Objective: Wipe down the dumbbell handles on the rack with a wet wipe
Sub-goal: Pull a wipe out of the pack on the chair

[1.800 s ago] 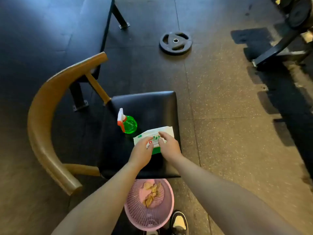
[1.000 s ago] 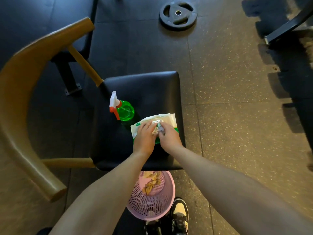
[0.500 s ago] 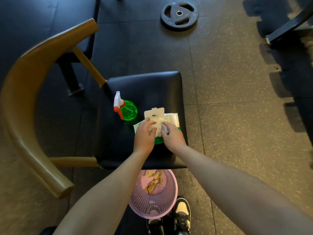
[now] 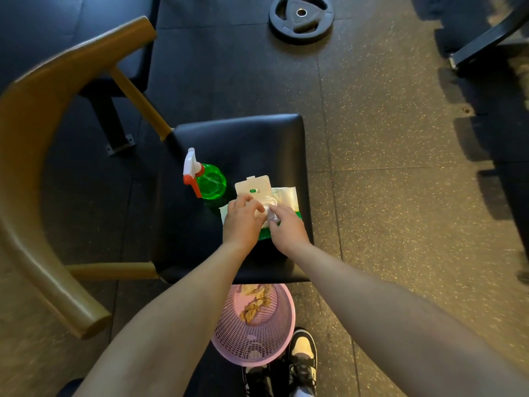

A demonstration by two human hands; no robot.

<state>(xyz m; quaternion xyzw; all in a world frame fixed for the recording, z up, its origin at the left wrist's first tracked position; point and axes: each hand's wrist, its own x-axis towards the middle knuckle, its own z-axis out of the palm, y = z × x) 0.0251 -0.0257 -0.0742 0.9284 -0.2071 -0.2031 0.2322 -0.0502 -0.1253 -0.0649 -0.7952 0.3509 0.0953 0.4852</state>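
A white and green wet wipe pack (image 4: 284, 196) lies on the black seat of a chair (image 4: 243, 144), its lid flap (image 4: 253, 189) standing open. My left hand (image 4: 242, 222) rests on the pack with fingers curled over it, holding it down. My right hand (image 4: 286, 227) pinches a crumpled white wipe (image 4: 270, 214) at the pack's opening. No dumbbell rack is in view.
A green spray bottle (image 4: 210, 183) with a white and red trigger stands on the seat left of the pack. A pink mesh basket (image 4: 254, 339) with used wipes sits on the floor under the seat's near edge. A black weight plate (image 4: 300, 18) lies far ahead. Dark equipment frame (image 4: 486, 38) at upper right.
The pack's lid flap was shut, then flipped open. My right hand now pinches a wipe rising from the opening, while my left hand stays on the pack.
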